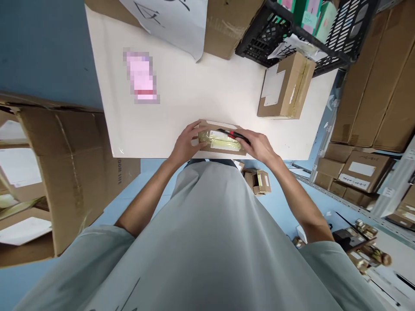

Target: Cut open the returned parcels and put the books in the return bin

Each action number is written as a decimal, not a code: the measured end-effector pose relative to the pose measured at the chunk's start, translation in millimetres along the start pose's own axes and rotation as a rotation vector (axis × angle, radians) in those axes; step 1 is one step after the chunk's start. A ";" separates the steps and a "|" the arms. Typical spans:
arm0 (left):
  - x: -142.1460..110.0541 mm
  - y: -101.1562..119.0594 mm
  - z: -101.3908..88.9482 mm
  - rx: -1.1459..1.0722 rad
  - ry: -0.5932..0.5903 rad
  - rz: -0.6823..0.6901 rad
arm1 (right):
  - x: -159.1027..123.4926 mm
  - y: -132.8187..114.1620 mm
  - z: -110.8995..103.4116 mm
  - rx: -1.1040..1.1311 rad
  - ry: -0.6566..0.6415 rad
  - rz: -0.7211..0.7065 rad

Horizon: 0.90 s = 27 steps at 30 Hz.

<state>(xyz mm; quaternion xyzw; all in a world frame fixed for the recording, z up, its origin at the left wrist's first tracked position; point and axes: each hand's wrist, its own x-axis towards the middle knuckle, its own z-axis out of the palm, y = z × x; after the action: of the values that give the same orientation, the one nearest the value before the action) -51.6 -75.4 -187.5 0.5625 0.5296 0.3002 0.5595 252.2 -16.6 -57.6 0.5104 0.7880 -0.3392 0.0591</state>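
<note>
A small cardboard box (211,126) with shiny yellowish tape and a white label on its top lies at the near edge of the white table. My left hand (188,141) grips the left end of this box, thumb on the near side and fingers on the far side. In my right hand (258,146) is a red and black utility knife (234,134), its tip pointing left over the taped top. Whether the blade touches the tape I cannot tell. The fingers of the right hand are closed around the handle, near the box's right end.
A taller taped box (285,88) stands at the right of the table (194,90), by a black plastic crate (259,41). A pink, blurred-out item (142,77) lies at left. Behind are a cardboard carton (230,21) and white sheet (181,26). An open carton (71,172) stands left.
</note>
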 end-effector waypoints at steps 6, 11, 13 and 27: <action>-0.6 -7.9 1.3 -0.011 -0.010 0.036 | 29.5 -44.9 0.5 -0.363 -0.266 -0.043; -2.0 -13.4 2.7 -0.025 -0.018 0.062 | 43.8 -54.8 -4.0 -0.518 -0.367 -0.066; -2.2 -15.4 3.3 -0.032 -0.023 0.076 | 45.5 -59.1 -7.0 -0.557 -0.390 -0.064; 1.8 -14.9 0.8 -0.044 -0.044 0.100 | 47.2 -72.9 -4.1 -0.655 -0.392 -0.090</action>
<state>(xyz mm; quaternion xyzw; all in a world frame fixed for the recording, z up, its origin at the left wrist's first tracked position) -54.3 -76.7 -202.2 0.5823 0.4817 0.3268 0.5675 169.4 3.7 -40.6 0.3546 0.8501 -0.1626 0.3536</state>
